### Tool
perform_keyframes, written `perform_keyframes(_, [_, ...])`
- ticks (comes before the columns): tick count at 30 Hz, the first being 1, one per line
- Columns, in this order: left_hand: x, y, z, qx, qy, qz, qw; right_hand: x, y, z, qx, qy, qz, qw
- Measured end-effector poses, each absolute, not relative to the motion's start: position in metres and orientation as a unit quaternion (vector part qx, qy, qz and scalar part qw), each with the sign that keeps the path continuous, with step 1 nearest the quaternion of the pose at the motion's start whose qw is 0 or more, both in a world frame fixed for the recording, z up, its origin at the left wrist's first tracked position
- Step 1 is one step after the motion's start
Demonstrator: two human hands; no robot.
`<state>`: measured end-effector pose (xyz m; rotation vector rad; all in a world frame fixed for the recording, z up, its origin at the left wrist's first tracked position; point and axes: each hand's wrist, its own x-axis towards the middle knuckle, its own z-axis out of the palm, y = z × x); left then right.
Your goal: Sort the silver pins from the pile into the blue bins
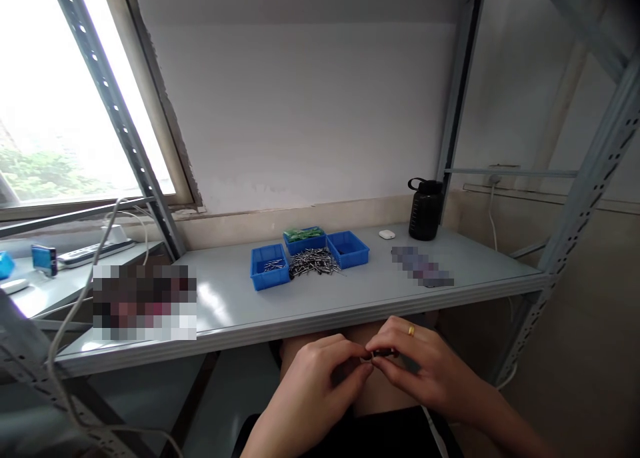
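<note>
Over my lap, in front of the table edge, my left hand and my right hand meet fingertip to fingertip. The right thumb and fingers pinch a small dark part, mostly covered by the fingers, so its kind is unclear. My left thumb and forefinger are closed at its left end, where whatever they grip is too small to make out. A ring is on a right finger. Beyond the hands, on the table, lies a heap of thin metal pieces with dark ends.
Around the heap stand a blue bin with a few metal pieces, another blue bin with green items, and a third. A black bottle, a white case and blurred-out items are on the grey table. Metal posts flank it.
</note>
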<state>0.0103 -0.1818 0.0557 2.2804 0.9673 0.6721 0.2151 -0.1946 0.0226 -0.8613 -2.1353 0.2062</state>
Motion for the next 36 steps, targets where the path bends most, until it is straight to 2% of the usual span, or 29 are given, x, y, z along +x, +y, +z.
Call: perform_keyframes(36, [0.0159, -0.1808, 0.0509, 0.835, 0.377, 0.268, 0.297, 0.2151, -0.1921, 0.0170, -0.324, -0.850, 0.072, 0.409])
